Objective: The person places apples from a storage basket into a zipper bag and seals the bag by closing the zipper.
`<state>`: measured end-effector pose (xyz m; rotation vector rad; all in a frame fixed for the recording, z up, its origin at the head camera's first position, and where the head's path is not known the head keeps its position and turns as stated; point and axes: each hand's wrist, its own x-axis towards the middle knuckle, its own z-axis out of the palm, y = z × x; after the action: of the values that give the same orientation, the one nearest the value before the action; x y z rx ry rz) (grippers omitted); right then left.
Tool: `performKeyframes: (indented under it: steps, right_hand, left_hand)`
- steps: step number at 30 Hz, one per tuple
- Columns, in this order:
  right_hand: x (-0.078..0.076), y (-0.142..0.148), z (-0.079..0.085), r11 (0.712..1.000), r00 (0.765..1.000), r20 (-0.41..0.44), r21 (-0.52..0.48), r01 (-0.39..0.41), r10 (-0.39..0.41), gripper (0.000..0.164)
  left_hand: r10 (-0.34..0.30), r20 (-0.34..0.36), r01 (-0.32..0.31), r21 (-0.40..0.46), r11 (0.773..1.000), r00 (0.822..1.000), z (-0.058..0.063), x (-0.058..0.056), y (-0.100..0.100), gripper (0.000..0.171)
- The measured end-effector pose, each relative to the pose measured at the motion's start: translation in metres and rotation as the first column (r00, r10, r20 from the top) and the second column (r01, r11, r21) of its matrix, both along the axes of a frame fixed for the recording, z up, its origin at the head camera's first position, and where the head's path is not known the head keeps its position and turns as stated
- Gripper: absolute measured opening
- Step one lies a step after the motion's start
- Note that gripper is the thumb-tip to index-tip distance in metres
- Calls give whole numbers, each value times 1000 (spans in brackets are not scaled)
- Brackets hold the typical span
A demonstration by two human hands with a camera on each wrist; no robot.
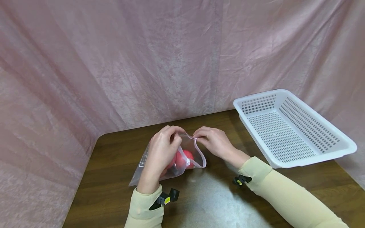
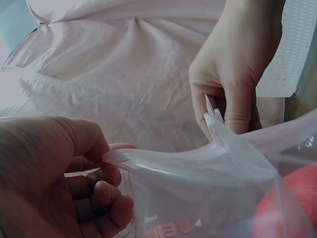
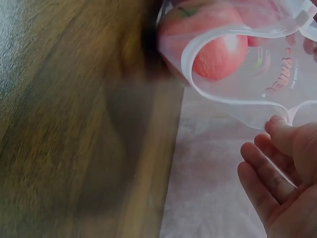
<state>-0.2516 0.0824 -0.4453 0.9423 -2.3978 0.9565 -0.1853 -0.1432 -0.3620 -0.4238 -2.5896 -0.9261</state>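
Note:
A translucent zipper bag (image 1: 200,154) with a pinkish rim lies on the table, its mouth spread and facing right. Red apples (image 3: 218,59) show inside, one with its stem visible in the right wrist view. A white slider (image 1: 188,161) sits on the near side of the rim. My left hand (image 1: 163,149) reaches over the bag and pinches the far side of its rim between thumb and finger. On the right, my right hand (image 1: 215,142) pinches the rim at its far corner, the remaining fingers loosely bent below in the right wrist view.
A white perforated plastic basket (image 1: 258,144) stands at the right of the brown wooden table (image 1: 108,164). Pink curtain cloth (image 1: 171,63) hangs behind the table and along its left side. Each wrist wears a small black camera (image 1: 165,199).

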Motion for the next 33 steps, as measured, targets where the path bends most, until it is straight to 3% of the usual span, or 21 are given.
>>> performKeyframes:
  steps: [8,17,27,33]
  right_hand:
    - [5,1,10,997,998,52,-73,37,-33,11]
    - [17,3,33,987,990,119,-134,87,-71,13]
    - [30,7,57,974,977,143,-137,178,-159,10]
    - [37,11,74,969,957,229,-125,212,-180,10]
  left_hand:
    - [11,-11,-11,13,1000,1000,1,2,-1,25]
    - [46,-30,-45,10,999,999,-1,7,-7,21]
    - [14,-68,-12,21,1000,998,-3,9,-13,21]
    - [-9,-48,11,46,999,999,-3,11,-15,20]
